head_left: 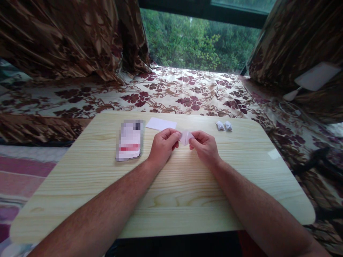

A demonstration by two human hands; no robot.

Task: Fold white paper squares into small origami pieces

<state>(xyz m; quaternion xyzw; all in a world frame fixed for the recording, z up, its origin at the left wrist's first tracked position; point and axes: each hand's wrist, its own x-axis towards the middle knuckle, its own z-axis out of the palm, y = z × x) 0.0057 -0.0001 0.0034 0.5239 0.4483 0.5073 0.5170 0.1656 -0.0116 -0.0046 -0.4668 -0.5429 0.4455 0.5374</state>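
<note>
A small piece of folded white paper [185, 138] is held up between my two hands, just above the table. My left hand [164, 143] pinches its left edge between thumb and fingers. On the other side, my right hand [205, 145] grips the right edge in the same way. A crease runs down the paper's middle. Behind my left hand lies a flat stack of white paper [161, 124]. Two small folded paper shapes [224, 125] sit side by side beyond my right hand, at the table's far right.
The pale wooden table [182, 192] has rounded corners. A blurred-out phone [130, 140] lies left of my hands. A small white patch [273, 154] shows near the right edge. Floral cloth [187, 89] covers the sill behind, and a white lamp [317, 76] stands at right.
</note>
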